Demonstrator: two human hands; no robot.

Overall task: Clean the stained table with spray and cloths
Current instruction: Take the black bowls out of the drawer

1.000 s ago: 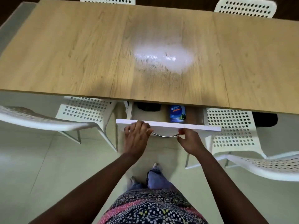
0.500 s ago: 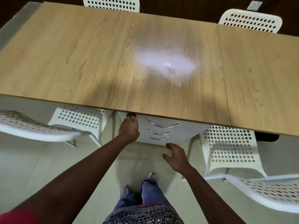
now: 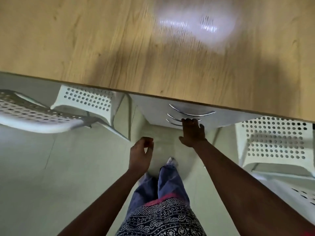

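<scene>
The wooden table [image 3: 85, 48] fills the top of the head view, with a whitish shiny patch [image 3: 196, 24] on it. Under its near edge stands a white drawer unit [image 3: 153, 108] with three curved metal handles [image 3: 190, 113], all drawers shut. My right hand [image 3: 192, 133] reaches up to the lower handles, fingertips touching them, thumb spread to the left. My left hand [image 3: 140, 152] hangs in front of the unit with loosely curled fingers and holds nothing. No spray bottle or cloth is visible.
White perforated chairs stand on both sides: one seat [image 3: 85, 99] tucked under the table at left, a chair back [image 3: 25, 114] nearer left, another chair [image 3: 276, 142] at right. Pale floor tiles [image 3: 51, 184] lie below, with my legs in the middle.
The open top drawer with the blue container was pushed shut. My left hand then dropped away from the unit's top, and my right hand rose to the lower handles. The view moved closer.
</scene>
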